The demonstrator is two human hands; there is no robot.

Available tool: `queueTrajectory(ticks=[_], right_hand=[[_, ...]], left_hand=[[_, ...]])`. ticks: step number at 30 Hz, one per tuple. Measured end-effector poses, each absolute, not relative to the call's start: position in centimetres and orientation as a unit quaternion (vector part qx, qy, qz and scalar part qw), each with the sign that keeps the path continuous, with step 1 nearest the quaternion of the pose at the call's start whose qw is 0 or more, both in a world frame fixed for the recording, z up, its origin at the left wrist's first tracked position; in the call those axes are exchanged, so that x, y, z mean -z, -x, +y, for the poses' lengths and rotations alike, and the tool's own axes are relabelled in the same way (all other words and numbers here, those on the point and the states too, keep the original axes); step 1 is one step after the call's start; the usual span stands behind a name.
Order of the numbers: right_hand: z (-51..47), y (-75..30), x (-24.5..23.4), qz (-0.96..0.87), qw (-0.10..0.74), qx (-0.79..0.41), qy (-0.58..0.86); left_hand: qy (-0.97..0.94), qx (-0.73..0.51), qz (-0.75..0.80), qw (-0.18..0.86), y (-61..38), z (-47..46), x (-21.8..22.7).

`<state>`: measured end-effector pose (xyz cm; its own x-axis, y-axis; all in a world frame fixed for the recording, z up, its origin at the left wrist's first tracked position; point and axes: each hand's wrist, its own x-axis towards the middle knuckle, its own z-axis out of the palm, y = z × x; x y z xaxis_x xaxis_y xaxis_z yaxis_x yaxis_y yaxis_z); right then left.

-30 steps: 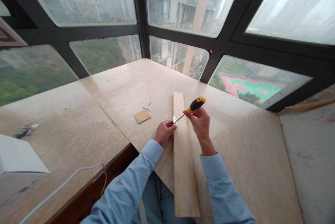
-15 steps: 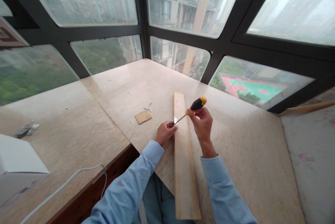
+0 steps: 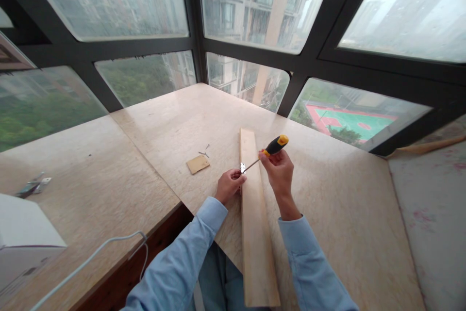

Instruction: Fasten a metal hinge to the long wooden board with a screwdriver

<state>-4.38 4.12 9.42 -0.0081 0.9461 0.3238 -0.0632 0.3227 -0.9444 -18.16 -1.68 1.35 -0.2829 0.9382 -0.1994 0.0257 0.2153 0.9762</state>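
My right hand (image 3: 278, 168) is closed around a yellow-and-black screwdriver (image 3: 275, 145), its shaft slanting down to the left. The screwdriver's tip meets a small silver metal hinge (image 3: 242, 167) at the left edge of a long wooden board (image 3: 257, 223). Against that same edge, my left hand (image 3: 230, 185) pinches the hinge, its fingertips partly hiding it. The board lies lengthwise, its near end toward my lap. Whether a screw sits under the tip is too small to tell.
Left of the board lie a small tan card (image 3: 198, 164) and several loose screws (image 3: 204, 154). Farther left are metal pieces (image 3: 35, 186), a white box (image 3: 27, 226) and a white cable (image 3: 105, 243). Windows border the tabletop (image 3: 327, 194); a gap opens at its front edge.
The view has shifted slightly. My right fingers have changed their hold a little on the screwdriver; the tip stays at the hinge and my left hand keeps its place.
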Motion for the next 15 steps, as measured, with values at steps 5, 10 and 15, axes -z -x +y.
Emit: queueTrajectory(ticks=[5,10,15], right_hand=[[4.41,4.44,-9.15,-0.558,0.59,-0.487,0.322],[4.55,4.18,-8.76,-0.576,0.568,-0.388,0.443],[4.65,3.59,-9.24,-0.595,0.553,-0.372,0.449]], left_hand=[[-0.392,-0.493,0.629,0.457,18.15,-1.67,-1.26],[-0.394,-0.491,0.631,0.452,18.16,-1.66,-1.23],[-0.392,-0.494,0.635,0.447,18.17,-1.68,-1.19]])
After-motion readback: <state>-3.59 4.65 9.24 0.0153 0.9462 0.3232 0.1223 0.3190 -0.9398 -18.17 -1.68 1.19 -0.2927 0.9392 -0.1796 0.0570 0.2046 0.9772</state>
